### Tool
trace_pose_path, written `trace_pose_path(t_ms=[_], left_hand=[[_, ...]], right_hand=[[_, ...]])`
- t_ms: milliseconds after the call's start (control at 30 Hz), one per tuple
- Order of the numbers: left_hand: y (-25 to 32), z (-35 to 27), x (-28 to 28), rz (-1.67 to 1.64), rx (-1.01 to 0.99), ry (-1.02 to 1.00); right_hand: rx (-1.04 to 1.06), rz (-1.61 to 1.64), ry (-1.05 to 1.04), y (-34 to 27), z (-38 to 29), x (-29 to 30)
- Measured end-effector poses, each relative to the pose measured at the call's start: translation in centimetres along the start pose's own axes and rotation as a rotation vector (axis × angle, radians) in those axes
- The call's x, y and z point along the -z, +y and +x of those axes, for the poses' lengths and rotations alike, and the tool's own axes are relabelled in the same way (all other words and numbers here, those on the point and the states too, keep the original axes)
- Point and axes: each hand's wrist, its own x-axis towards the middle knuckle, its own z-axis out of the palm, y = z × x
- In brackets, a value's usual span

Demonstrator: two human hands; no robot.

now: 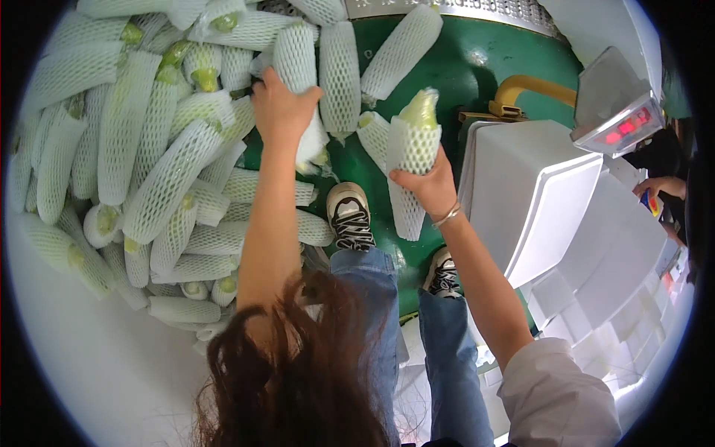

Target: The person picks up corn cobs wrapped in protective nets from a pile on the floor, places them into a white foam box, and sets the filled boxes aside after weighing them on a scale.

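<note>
My right hand is closed around a pale green vegetable in a white foam net sleeve; clear film covers its bare upper end. Behind it lies another sleeved vegetable, partly hidden. My left hand grips a second sleeved vegetable at the edge of the heap, thumb along its right side. Its lower end, with loose film, shows below the hand. Just right of that hand lies a sleeved vegetable, and farther right a tilted one, both on the green surface.
A large heap of sleeved vegetables fills the left side. To the right stand a white box, a yellow bent tube and a display unit with red digits. Another person's hand shows at the far right.
</note>
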Motion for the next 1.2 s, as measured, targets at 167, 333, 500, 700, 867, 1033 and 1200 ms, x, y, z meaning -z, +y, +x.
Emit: trace_pose_path(t_ms=[167,333,500,700,867,1033,1200], left_hand=[[3.8,-8.7,-6.5,-0.171,-0.350,0.278],[-3.3,-13.4,-16.0,-0.691,0.331,-0.180],[4.7,-12.7,-10.6,-0.623,0.131,-0.483],[15.7,-3.6,-4.5,-0.320,-0.156,-0.162],[12.5,1.5,-3.5,0.089,-0.277,0.057],[2.1,-17.7,0.0,-0.430,-0.241,0.244],[-7.8,-40.4,3.0,-0.402,0.375,0.151]], right_hand=[[-0.147,-0.264,0.137,7.9,1.3,6.2],[-0.500,0.461,-0.236,7.1,2.8,1.2],[-0.407,0.566,-0.030,5.7,-3.1,3.8],[-0.306,0.520,0.069,-3.0,-4.9,4.8],[-0.150,-0.094,-0.094,-2.7,-14.6,6.7],[-0.489,-0.120,-0.276,-4.4,-23.8,12.7],[-0.465,-0.192,-0.597,-7.0,-23.4,13.5]])
